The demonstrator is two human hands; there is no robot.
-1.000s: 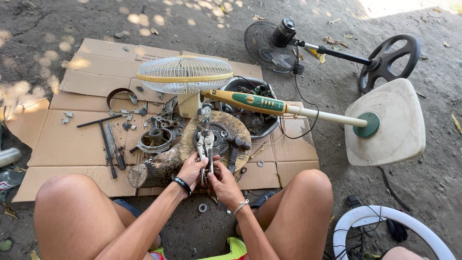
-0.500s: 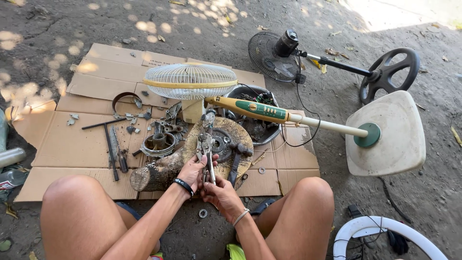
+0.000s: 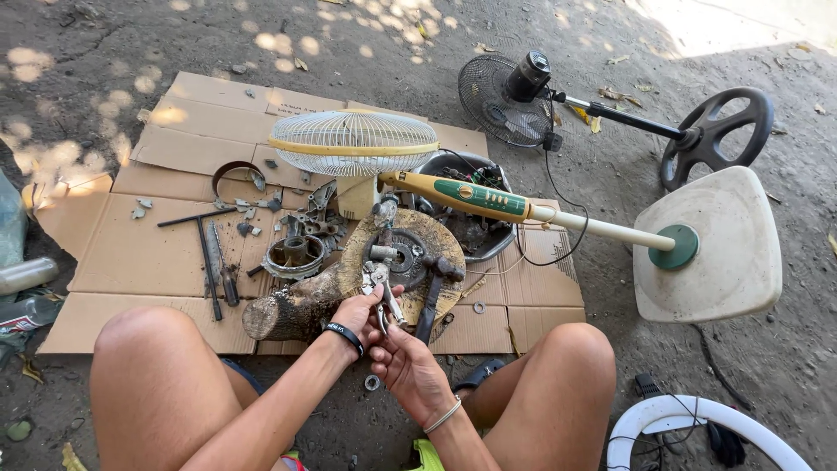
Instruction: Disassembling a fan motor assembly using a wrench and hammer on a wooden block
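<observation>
I sit over flattened cardboard with both hands together at a wood log slice. My left hand grips a small metal part against the jaws of silver pliers. My right hand holds the pliers' handles from below. On the log lie a dark round motor part and a hammer. A second, lying log rests just left of my hands.
A cream pedestal fan lies across the cardboard, its pole reaching a white base. A black fan lies behind. Tools, a metal ring, a dark basin and small parts surround the log.
My hands have drawn slightly nearer to me with the pliers; the view has shifted a little. The rest lies as before.
</observation>
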